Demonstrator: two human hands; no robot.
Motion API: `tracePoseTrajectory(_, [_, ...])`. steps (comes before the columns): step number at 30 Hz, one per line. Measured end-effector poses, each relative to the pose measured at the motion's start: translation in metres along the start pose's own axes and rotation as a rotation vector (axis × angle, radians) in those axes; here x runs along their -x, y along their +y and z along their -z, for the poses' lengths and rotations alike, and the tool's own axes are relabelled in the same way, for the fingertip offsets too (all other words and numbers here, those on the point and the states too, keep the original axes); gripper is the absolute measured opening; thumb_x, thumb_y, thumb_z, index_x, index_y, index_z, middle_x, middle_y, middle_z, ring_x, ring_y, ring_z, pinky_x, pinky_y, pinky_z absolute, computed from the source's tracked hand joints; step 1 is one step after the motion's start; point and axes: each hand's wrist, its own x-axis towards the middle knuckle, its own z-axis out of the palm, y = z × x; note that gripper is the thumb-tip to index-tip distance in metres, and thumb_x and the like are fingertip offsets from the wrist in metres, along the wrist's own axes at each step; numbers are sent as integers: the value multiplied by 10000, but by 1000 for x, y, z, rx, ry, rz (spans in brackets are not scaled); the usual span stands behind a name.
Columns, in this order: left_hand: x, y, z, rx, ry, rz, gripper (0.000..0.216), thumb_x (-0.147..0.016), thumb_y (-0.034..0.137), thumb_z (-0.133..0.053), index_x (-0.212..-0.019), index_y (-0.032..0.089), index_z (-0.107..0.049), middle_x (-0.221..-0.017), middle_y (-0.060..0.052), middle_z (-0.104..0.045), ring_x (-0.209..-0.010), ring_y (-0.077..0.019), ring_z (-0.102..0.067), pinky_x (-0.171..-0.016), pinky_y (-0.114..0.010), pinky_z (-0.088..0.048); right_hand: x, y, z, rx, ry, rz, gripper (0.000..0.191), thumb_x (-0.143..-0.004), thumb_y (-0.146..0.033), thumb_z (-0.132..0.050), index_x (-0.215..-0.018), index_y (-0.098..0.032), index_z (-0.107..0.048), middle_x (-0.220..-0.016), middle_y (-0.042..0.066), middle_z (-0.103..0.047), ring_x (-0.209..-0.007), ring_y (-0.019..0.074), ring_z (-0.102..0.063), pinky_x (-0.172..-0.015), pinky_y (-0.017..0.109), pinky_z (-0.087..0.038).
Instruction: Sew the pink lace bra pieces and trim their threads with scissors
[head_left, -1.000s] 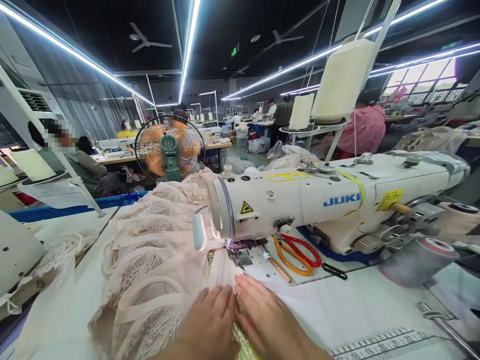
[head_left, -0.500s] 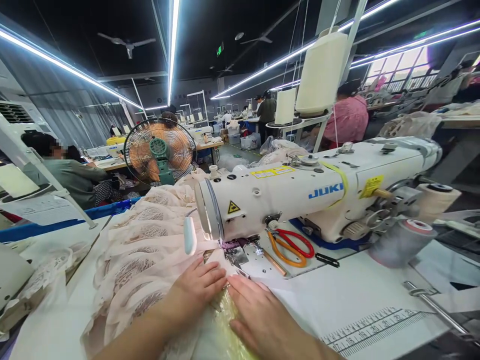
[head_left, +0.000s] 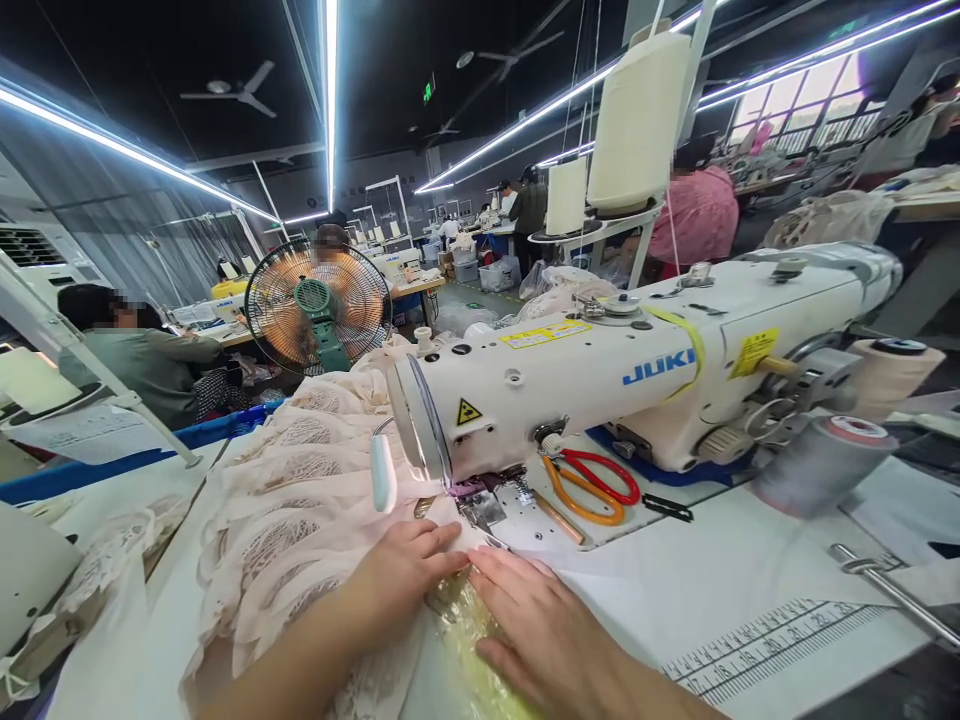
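My left hand (head_left: 401, 575) lies flat with fingers stretched on pale pink lace fabric (head_left: 292, 500), just in front of the needle area (head_left: 469, 495) of a white JUKI sewing machine (head_left: 600, 385). My right hand (head_left: 536, 625) lies open beside it, pressing a yellowish sheer piece (head_left: 457, 610) to the table. The fingertips of both hands almost meet below the presser foot. Neither hand grips anything.
Red and orange scissors (head_left: 592, 485) lie on the machine bed. Thread cones (head_left: 637, 120) stand on a rack behind; a grey spool (head_left: 825, 465) lies at right. A printed ruler (head_left: 787, 645) marks the table. A fan (head_left: 319, 305) and other workers are behind.
My left hand has slid forward toward the presser foot, its arm now reaching in from the lower left. The right hand stayed close. The camera view shifted slightly.
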Motion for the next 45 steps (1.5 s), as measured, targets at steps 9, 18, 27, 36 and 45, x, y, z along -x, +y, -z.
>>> tracePoseTrajectory(9, [-3, -6, 0, -38, -29, -50, 523, -737, 98, -511, -1242, 229, -540, -1390, -64, -487, -1110, -279, -516, -932, -421, -445, 3, 4, -5, -50, 102, 44, 480, -792, -212, -533, -1245, -54, -557, -1352, 180, -496, -1252, 348, -439, -1012, 509, -402])
tracePoseTrajectory(18, [-7, -19, -3, -95, 70, -126, 391, -797, 123, -477, -1166, 181, -592, -1321, -105, -555, -1091, -268, -550, -917, -410, -459, -1, -2, 4, -117, -26, -48, 516, -851, -284, -502, -1325, -80, -486, -1435, 140, -388, -1329, 323, -323, -1077, 516, -299])
tracePoseTrajectory(27, [-13, -30, 0, -117, 63, -69, 364, -868, 134, -431, -1182, 203, -602, -1301, -99, -572, -1150, -261, -521, -965, -412, -424, 1, 1, 3, -139, -55, -58, 518, -877, -332, -480, -1330, -80, -481, -1450, 118, -368, -1343, 310, -297, -1098, 498, -267])
tracePoseTrajectory(36, [-21, -41, 5, -108, 53, 4, 335, -918, 208, -413, -1194, 232, -602, -1262, -69, -595, -1137, -266, -517, -970, -406, -392, 3, 2, -1, -165, -33, -53, 498, -865, -342, -497, -1303, -106, -512, -1438, 106, -399, -1341, 296, -306, -1097, 483, -272])
tracePoseTrajectory(45, [-29, -52, -1, -105, 83, 113, 326, -957, 299, -376, -1179, 261, -612, -1182, -56, -622, -1114, -263, -527, -951, -391, -389, 8, 8, -4, -166, 89, 87, 438, -821, -250, -574, -1228, -91, -573, -1358, 160, -501, -1269, 331, -419, -1044, 490, -367])
